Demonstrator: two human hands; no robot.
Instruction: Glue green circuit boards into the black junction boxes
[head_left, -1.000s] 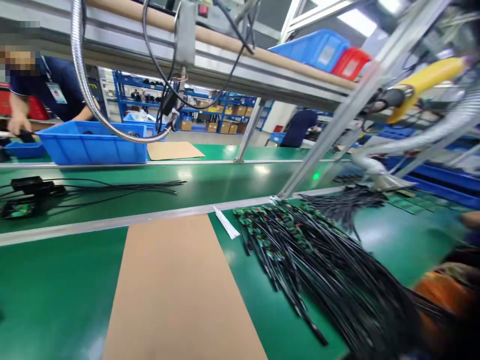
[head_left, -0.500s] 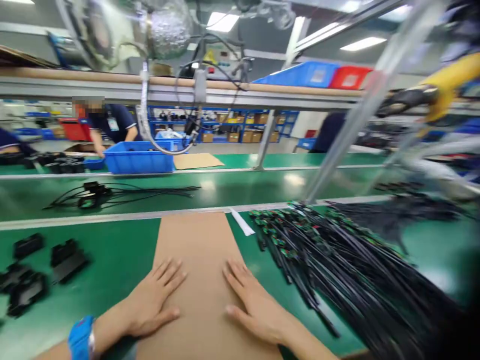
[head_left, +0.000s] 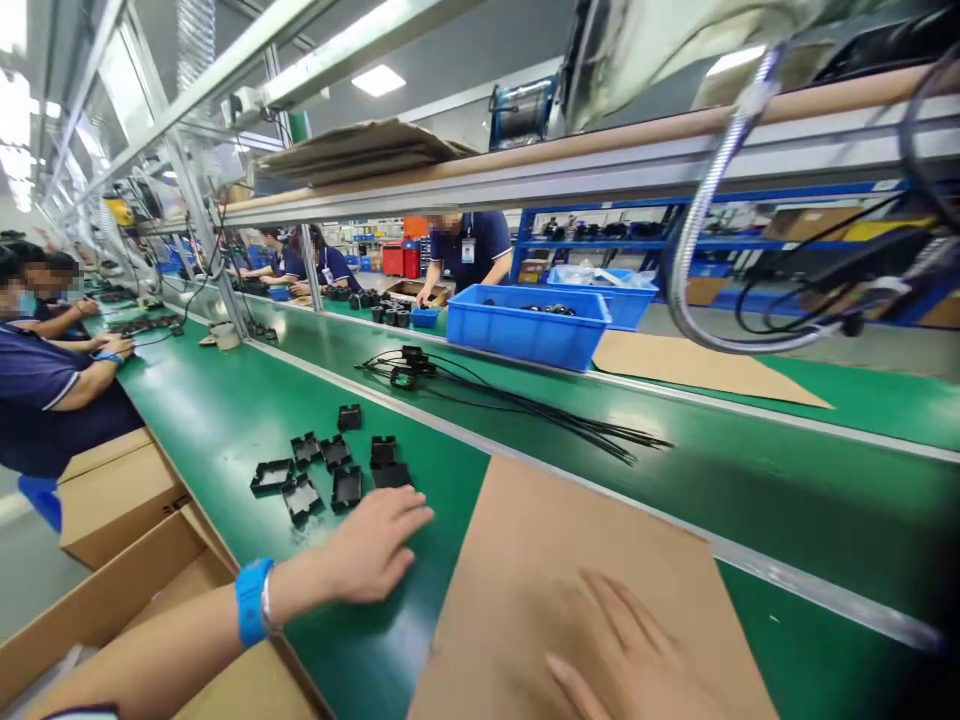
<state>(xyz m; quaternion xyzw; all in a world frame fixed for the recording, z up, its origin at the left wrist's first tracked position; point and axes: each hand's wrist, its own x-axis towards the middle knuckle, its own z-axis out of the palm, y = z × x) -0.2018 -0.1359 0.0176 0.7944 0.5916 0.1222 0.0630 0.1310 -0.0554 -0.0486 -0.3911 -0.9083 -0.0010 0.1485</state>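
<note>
My left hand point(head_left: 371, 545), with a blue wristband point(head_left: 250, 601) on the wrist, lies flat and open on the green bench surface point(head_left: 225, 400), fingers stretched toward several black plastic housings point(head_left: 322, 472) just beyond them. My right hand point(head_left: 622, 655) rests flat and open on a brown cardboard sheet point(head_left: 570, 560) at the lower right, blurred by motion. Neither hand holds anything.
A bundle of black cables with small boards point(head_left: 480, 390) lies on the conveyor belt. A blue bin point(head_left: 525, 325) and another cardboard sheet point(head_left: 697, 365) sit on the far side. Cardboard boxes point(head_left: 112, 500) stand at my left. Other workers point(head_left: 45, 370) sit along the line.
My view has swung left, away from the big cable pile. My left hand has slid off the cardboard sheet toward the black housings; my right hand stays on the sheet.
</note>
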